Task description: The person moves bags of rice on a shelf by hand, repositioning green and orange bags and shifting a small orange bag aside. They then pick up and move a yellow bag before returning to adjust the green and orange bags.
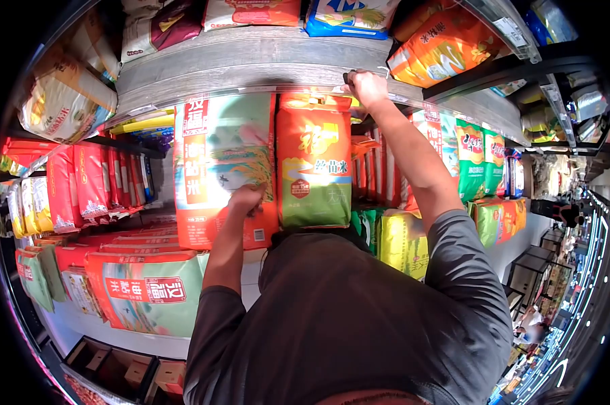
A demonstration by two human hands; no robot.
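Observation:
My left hand (247,199) is closed at the lower right part of a large red and pale green rice bag (207,169) that stands upright; its fingertips are partly hidden, so a grip on the bag cannot be made out. An orange and green rice bag (314,162) stands just to the right of it. Higher up, my right hand (367,88) is closed around a small black object (349,78) at the front edge of the grey wooden shelf (231,61).
More rice bags lie on the upper shelf, among them an orange one (443,47). Red bags (92,175) stand at the left, and a green and red bag (146,293) lies lower down. Store fixtures and a distant person (531,332) appear at the right.

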